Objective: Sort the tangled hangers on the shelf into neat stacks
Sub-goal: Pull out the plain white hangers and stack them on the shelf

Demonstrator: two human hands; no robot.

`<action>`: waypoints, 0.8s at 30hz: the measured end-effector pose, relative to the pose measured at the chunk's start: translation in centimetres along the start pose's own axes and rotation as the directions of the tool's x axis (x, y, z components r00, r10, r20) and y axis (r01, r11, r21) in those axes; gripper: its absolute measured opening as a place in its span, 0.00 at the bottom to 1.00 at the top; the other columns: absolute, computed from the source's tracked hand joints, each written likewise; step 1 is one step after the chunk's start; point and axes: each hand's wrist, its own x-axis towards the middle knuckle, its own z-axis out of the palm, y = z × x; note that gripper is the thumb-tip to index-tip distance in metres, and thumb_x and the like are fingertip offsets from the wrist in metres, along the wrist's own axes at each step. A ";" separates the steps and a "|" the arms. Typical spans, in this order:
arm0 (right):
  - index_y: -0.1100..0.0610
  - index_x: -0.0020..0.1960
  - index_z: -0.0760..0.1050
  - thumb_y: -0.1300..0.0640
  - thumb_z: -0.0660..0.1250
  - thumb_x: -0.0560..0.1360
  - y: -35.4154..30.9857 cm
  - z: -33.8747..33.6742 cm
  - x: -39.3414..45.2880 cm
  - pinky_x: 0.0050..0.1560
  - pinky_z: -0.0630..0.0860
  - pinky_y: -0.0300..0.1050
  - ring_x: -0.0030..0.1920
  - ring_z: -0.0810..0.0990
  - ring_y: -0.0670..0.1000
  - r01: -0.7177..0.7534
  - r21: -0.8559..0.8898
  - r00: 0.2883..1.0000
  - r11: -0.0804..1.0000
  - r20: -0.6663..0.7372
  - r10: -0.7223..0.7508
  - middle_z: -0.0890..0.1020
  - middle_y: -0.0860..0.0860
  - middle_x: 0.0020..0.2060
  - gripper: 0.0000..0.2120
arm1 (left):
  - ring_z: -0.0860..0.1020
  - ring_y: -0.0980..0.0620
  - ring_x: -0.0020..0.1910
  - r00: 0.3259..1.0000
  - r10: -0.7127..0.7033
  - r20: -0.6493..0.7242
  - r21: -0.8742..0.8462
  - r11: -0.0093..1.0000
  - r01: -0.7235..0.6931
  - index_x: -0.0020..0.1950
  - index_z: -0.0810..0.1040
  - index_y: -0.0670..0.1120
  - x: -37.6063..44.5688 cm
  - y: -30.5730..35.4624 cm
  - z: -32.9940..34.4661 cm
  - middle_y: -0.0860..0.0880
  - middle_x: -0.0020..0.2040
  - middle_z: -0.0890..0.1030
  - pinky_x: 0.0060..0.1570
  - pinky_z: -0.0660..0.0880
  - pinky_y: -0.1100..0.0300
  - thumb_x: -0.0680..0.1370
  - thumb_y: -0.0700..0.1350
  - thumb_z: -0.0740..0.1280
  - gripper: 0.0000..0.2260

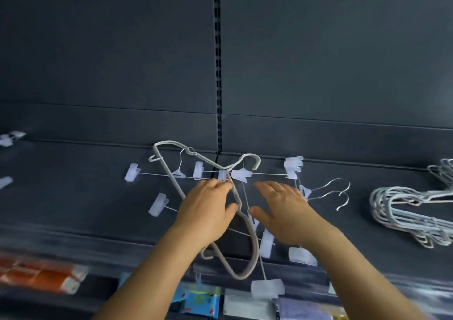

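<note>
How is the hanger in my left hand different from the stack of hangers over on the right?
The hanger is single, gripped by the left hand and caught up among clip hangers; the stack holds many, nested neatly, lying untouched on the shelf. The hanger looks beige; the stack looks whiter. Both are thin clipless hangers.
</note>
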 end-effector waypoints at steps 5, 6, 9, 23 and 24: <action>0.55 0.71 0.61 0.46 0.57 0.79 -2.3 1.9 2.0 0.68 0.62 0.48 0.69 0.65 0.56 -0.021 0.029 0.998 0.999 0.065 0.019 0.68 0.53 0.69 0.24 | 0.65 0.49 0.68 0.986 -0.163 0.040 -0.011 0.987 0.163 0.72 0.64 0.50 -0.5 -3.8 1.3 0.50 0.67 0.70 0.64 0.67 0.54 0.78 0.54 0.61 0.23; 0.56 0.70 0.63 0.46 0.58 0.78 -2.5 2.3 2.4 0.66 0.65 0.48 0.66 0.67 0.56 -0.030 0.035 0.997 0.999 0.073 0.028 0.71 0.54 0.66 0.23 | 0.65 0.48 0.67 0.980 -0.195 0.046 -0.014 0.981 0.196 0.72 0.65 0.49 -0.6 -4.3 1.7 0.49 0.67 0.69 0.63 0.67 0.53 0.78 0.54 0.62 0.23; 0.57 0.66 0.66 0.50 0.60 0.78 -2.7 3.4 3.7 0.59 0.69 0.47 0.61 0.70 0.57 -0.062 0.048 0.996 0.997 0.062 0.059 0.74 0.55 0.60 0.19 | 0.67 0.47 0.64 0.960 -0.278 0.028 -0.078 0.957 0.279 0.70 0.67 0.48 -0.8 -5.1 2.9 0.48 0.66 0.67 0.61 0.69 0.53 0.77 0.54 0.63 0.22; 0.56 0.52 0.74 0.55 0.61 0.76 -2.0 5.2 6.5 0.46 0.70 0.43 0.51 0.76 0.56 -0.120 0.271 0.969 0.955 -0.178 0.172 0.78 0.52 0.49 0.07 | 0.78 0.48 0.45 0.765 -0.644 0.025 -0.743 0.500 0.445 0.72 0.58 0.44 1.3 -5.4 3.6 0.45 0.53 0.77 0.35 0.74 0.63 0.76 0.37 0.64 0.26; 0.56 0.52 0.74 0.54 0.61 0.76 -2.0 5.2 6.6 0.47 0.71 0.44 0.52 0.76 0.56 -0.114 0.291 0.968 0.950 -0.183 0.172 0.79 0.52 0.50 0.08 | 0.78 0.48 0.43 0.747 -0.664 0.037 -0.777 0.451 0.439 0.69 0.61 0.42 1.5 -5.4 3.7 0.46 0.50 0.77 0.36 0.75 0.60 0.77 0.38 0.62 0.21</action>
